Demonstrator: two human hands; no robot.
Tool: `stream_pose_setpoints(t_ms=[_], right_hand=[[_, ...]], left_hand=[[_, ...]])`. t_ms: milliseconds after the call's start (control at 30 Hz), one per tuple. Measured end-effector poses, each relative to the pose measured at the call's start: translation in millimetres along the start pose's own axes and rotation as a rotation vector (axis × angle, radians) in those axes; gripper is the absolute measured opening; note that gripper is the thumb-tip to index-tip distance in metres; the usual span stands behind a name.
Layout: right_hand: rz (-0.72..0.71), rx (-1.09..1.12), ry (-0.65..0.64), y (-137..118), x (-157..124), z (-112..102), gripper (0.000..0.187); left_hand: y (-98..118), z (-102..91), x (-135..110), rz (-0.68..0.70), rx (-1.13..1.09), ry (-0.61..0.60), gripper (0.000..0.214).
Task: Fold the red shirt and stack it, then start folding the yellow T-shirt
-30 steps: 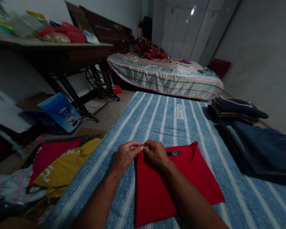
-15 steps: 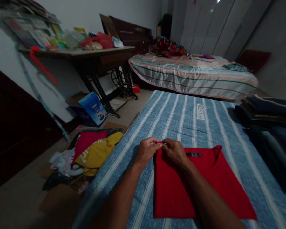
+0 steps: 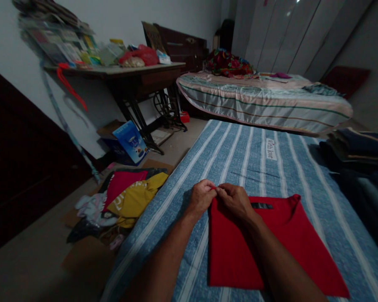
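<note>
A red shirt (image 3: 290,235) lies folded on the blue striped bedsheet (image 3: 189,167), with a dark label near its neckline. At the shirt's far left corner, my left hand (image 3: 202,196) pinches the red cloth. Right beside it, my right hand (image 3: 234,200) grips the same edge, thumb and fingers pressed together. Only a small bit of red shows between the fingertips of both hands. My right forearm crosses over the shirt and hides part of its middle.
Folded dark clothes (image 3: 362,147) are stacked at the right. Loose clothes, among them a yellow garment (image 3: 138,199), lie on the floor at left near a blue box (image 3: 130,142). Behind stand a sewing machine table (image 3: 113,72) and another bed (image 3: 255,100).
The whole view has shifted slightly, so things appear further right. Both hands stay at the shirt's corner, and less red cloth shows between the fingertips.
</note>
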State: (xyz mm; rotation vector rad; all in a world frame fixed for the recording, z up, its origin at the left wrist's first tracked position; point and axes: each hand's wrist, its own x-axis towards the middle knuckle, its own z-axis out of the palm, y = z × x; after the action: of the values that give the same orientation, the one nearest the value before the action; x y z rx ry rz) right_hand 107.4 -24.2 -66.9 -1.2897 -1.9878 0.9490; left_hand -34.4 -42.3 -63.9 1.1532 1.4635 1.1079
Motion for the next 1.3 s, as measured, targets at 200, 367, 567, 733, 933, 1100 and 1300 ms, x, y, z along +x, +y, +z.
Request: stream_pose_setpoints(t_ms=[200, 367, 567, 733, 933, 1100, 1300], right_hand=[[0.026, -0.015, 0.008, 1, 1, 2, 0.033], [0.026, -0.018, 0.015, 1, 1, 1, 0.035], [0.029, 0.006, 0.051, 2, 1, 1, 0.039], [0.033, -0.007, 0.041, 1, 1, 0, 0.045], [0.012, -0.051, 0.018, -2, 1, -2, 0.045], [0.026, -0.081, 0.002, -2, 1, -2, 0.044], [0.049, -0.102, 0.009, -1, 2, 0, 0.036]], left_hand=[[0, -2.0, 1, 0.029, 0.033, -0.019, 0.008], [3, -4.4, -1, -0.02, 0.03, -0.058, 0.015], [0, -4.6, 4, 0.011, 0.179, 0.037, 0.021], [-2, -5.1, 7, 0.004, 0.244, 0.099, 0.021], [-3, 0.9, 6, -0.003, 0.255, 0.117, 0.015], [-6, 6.2, 7, 0.028, 0.277, 0.16, 0.02], [-8, 7.4, 8, 0.055, 0.378, 0.182, 0.017]])
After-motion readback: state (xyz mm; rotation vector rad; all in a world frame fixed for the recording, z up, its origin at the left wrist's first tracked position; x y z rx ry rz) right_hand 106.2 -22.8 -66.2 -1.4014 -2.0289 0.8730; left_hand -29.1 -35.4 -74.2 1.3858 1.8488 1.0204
